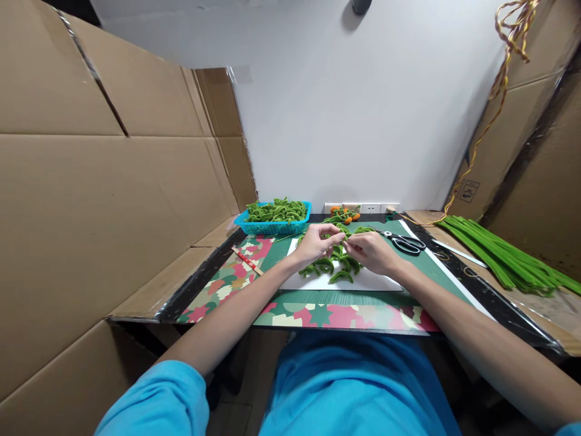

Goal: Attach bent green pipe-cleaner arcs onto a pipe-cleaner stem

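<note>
A green pipe-cleaner piece (344, 240) is being pinched between the fingertips of both hands over the middle of the counter (476, 289): the left hand (316, 244) is being closed on it from nine o'clock and the right hand (373, 250) from three o'clock, with the two sets of fingers brought together until they are almost touching. Just at six o'clock from the hands, a small heap of bent green loops (333, 268) is being kept on a white sheet (385, 283), which suggests that a number of pieces are already shaped and waiting. At eleven o'clock a blue basket (272, 227) is being filled with many more of the same green loops, so a good share of the work appears to be done. At twelve o'clock, against the wall, a green sprig with orange beads (342, 214) is lying, possibly a finished one, though that is too small to be told for sure. At three o'clock a long bundle of straight green stems (499, 257) is lying unbent, so much material seems to be left. Black scissors (406, 242) are lying at two o'clock, and a red-and-white stick (246, 260) at nine o'clock, neither being touched.
</note>
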A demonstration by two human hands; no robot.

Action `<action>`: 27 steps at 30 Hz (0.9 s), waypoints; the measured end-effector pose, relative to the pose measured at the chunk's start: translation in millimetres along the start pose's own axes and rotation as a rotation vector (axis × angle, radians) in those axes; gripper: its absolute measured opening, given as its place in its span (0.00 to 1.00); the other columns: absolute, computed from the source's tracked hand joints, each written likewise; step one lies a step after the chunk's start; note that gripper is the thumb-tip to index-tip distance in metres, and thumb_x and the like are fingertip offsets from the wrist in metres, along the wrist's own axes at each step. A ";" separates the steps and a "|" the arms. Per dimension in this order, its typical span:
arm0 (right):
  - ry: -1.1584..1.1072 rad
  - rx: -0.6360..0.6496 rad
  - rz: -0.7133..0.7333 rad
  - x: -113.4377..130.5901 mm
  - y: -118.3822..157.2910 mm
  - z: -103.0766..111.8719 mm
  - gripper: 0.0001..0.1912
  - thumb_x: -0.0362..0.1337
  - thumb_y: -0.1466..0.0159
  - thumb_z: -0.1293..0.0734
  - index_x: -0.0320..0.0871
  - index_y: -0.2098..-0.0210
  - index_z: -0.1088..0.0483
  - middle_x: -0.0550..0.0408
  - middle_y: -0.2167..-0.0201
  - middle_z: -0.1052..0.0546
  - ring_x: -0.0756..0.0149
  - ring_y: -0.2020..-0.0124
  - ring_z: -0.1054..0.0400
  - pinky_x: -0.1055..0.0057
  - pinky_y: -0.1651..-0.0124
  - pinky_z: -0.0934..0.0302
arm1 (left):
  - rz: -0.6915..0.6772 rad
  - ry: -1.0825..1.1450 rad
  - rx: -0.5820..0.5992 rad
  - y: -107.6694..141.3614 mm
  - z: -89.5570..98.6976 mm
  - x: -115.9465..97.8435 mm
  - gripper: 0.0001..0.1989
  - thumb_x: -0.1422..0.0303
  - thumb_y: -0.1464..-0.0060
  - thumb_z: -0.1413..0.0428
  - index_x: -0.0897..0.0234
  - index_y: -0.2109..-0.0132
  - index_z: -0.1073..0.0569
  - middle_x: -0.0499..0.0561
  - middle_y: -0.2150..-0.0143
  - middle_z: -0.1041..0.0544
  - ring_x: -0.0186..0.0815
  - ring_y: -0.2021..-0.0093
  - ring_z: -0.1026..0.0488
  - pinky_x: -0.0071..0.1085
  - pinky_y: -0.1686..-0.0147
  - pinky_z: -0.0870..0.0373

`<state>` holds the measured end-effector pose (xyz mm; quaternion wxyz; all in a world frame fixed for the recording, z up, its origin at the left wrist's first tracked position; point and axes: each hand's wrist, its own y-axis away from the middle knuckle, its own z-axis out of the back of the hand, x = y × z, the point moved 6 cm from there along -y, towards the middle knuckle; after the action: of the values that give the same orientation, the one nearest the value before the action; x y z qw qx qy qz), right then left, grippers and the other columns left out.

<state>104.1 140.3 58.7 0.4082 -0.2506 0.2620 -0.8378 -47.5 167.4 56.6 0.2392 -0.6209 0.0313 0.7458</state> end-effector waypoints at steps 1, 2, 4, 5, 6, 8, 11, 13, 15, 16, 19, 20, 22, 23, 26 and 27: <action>0.003 -0.001 0.004 0.0 0.1 -0.3 0.23 0.39 0.26 0.41 0.45 0.78 0.38 0.56 0.80 0.31 0.69 0.78 0.43 0.70 0.69 0.51 | -0.004 -0.001 0.002 0.1 0.1 -0.6 0.24 0.50 0.48 0.31 0.67 0.60 0.24 0.46 0.72 0.25 0.26 0.82 0.31 0.21 0.86 0.46; 0.010 -0.003 0.010 0.2 0.3 -0.4 0.23 0.39 0.26 0.41 0.45 0.78 0.37 0.56 0.79 0.30 0.69 0.78 0.42 0.70 0.69 0.51 | -0.009 -0.004 0.007 0.2 0.1 -1.1 0.23 0.50 0.48 0.31 0.67 0.60 0.24 0.46 0.73 0.25 0.26 0.82 0.31 0.21 0.86 0.46; 0.037 -0.009 0.028 1.4 0.7 0.0 0.22 0.39 0.25 0.41 0.44 0.76 0.34 0.55 0.78 0.28 0.69 0.77 0.40 0.70 0.69 0.51 | -0.015 -0.013 0.026 0.4 -0.7 -1.4 0.23 0.50 0.47 0.32 0.66 0.60 0.25 0.45 0.75 0.26 0.26 0.82 0.31 0.21 0.87 0.45; 0.055 -0.008 0.036 2.2 1.0 0.3 0.22 0.40 0.25 0.41 0.44 0.75 0.33 0.55 0.77 0.27 0.68 0.77 0.39 0.70 0.69 0.51 | -0.015 -0.019 0.036 0.3 -1.4 -1.0 0.23 0.50 0.46 0.33 0.66 0.60 0.25 0.44 0.76 0.28 0.26 0.83 0.32 0.20 0.87 0.45; 0.074 -0.003 0.042 3.1 1.3 0.5 0.22 0.42 0.24 0.41 0.44 0.74 0.31 0.55 0.77 0.26 0.68 0.76 0.37 0.70 0.69 0.51 | -0.016 -0.021 0.037 0.2 -1.8 -0.3 0.23 0.49 0.44 0.34 0.66 0.60 0.26 0.43 0.78 0.30 0.26 0.83 0.33 0.20 0.87 0.44; 0.109 0.007 0.043 4.1 1.8 0.6 0.23 0.45 0.23 0.41 0.44 0.73 0.30 0.54 0.76 0.25 0.67 0.76 0.35 0.70 0.69 0.51 | -0.028 0.004 0.011 -0.5 -2.0 1.2 0.23 0.47 0.41 0.38 0.64 0.59 0.28 0.42 0.79 0.31 0.27 0.84 0.32 0.20 0.88 0.44; 0.157 -0.051 -0.001 2.3 2.1 4.4 0.23 0.45 0.23 0.41 0.44 0.72 0.29 0.54 0.75 0.23 0.67 0.76 0.34 0.69 0.69 0.51 | -0.044 0.060 -0.012 -1.7 -4.7 3.7 0.24 0.45 0.40 0.40 0.62 0.57 0.33 0.43 0.72 0.28 0.28 0.83 0.29 0.20 0.89 0.43; 0.173 -0.129 -0.045 -0.4 2.1 9.1 0.19 0.44 0.24 0.40 0.44 0.66 0.26 0.53 0.73 0.21 0.67 0.76 0.33 0.69 0.69 0.50 | -0.043 0.066 0.016 -2.0 -8.6 4.1 0.25 0.44 0.41 0.39 0.62 0.56 0.34 0.44 0.68 0.27 0.28 0.83 0.28 0.21 0.90 0.43; 0.159 -0.188 -0.078 -2.8 2.2 12.9 0.13 0.43 0.24 0.39 0.45 0.56 0.24 0.54 0.69 0.19 0.66 0.75 0.31 0.70 0.69 0.48 | -0.055 0.054 0.032 -1.5 -10.5 1.8 0.25 0.45 0.41 0.39 0.62 0.54 0.33 0.44 0.67 0.27 0.27 0.84 0.29 0.21 0.90 0.45; 0.142 -0.204 -0.086 -3.6 2.1 14.2 0.12 0.42 0.25 0.38 0.45 0.52 0.25 0.53 0.67 0.18 0.66 0.75 0.30 0.70 0.68 0.46 | -0.066 0.048 0.033 -1.0 -10.6 -0.1 0.25 0.45 0.41 0.39 0.62 0.54 0.32 0.44 0.67 0.26 0.26 0.84 0.30 0.21 0.90 0.46; 0.100 -0.206 -0.080 -3.5 2.1 15.7 0.14 0.39 0.25 0.39 0.46 0.44 0.26 0.51 0.59 0.17 0.66 0.73 0.28 0.71 0.68 0.44 | -0.083 0.034 0.034 0.1 -10.3 -5.1 0.25 0.47 0.42 0.37 0.64 0.54 0.29 0.44 0.67 0.26 0.23 0.84 0.33 0.22 0.88 0.43; 0.100 -0.196 -0.069 -2.9 2.1 15.5 0.15 0.38 0.24 0.40 0.47 0.44 0.26 0.50 0.57 0.17 0.66 0.72 0.28 0.71 0.68 0.43 | -0.084 0.035 0.035 0.2 -10.1 -5.8 0.25 0.47 0.43 0.36 0.64 0.54 0.28 0.44 0.67 0.26 0.23 0.84 0.35 0.22 0.87 0.43; 0.120 -0.174 -0.050 -1.7 2.4 14.6 0.15 0.38 0.24 0.41 0.48 0.45 0.25 0.50 0.56 0.18 0.66 0.70 0.27 0.71 0.68 0.43 | -0.080 0.045 0.034 -0.3 -9.4 -5.9 0.25 0.47 0.45 0.34 0.65 0.55 0.27 0.44 0.68 0.27 0.21 0.84 0.39 0.22 0.87 0.45; 0.134 -0.169 -0.046 -1.5 2.7 14.4 0.15 0.38 0.23 0.41 0.48 0.45 0.24 0.50 0.57 0.18 0.66 0.70 0.27 0.71 0.68 0.44 | -0.077 0.051 0.031 -0.7 -8.7 -5.3 0.26 0.47 0.46 0.33 0.65 0.56 0.27 0.44 0.68 0.27 0.20 0.84 0.40 0.22 0.87 0.47; 0.164 -0.177 -0.048 -2.5 3.4 14.9 0.15 0.38 0.23 0.41 0.49 0.47 0.23 0.52 0.58 0.18 0.67 0.70 0.28 0.71 0.69 0.45 | -0.065 0.050 0.022 -2.2 -5.6 -2.6 0.26 0.48 0.48 0.31 0.66 0.56 0.24 0.44 0.70 0.27 0.20 0.84 0.42 0.22 0.87 0.49; 0.167 -0.179 -0.049 -2.9 3.5 15.1 0.15 0.39 0.23 0.41 0.48 0.47 0.23 0.52 0.57 0.18 0.67 0.70 0.28 0.71 0.69 0.45 | -0.062 0.038 0.018 -2.6 -4.2 -1.8 0.26 0.48 0.48 0.31 0.67 0.56 0.23 0.45 0.70 0.26 0.21 0.84 0.41 0.22 0.86 0.49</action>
<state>117.2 137.3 67.0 0.3404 -0.2216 0.3626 -0.8388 -42.5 167.6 58.0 0.2673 -0.6336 0.0232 0.7256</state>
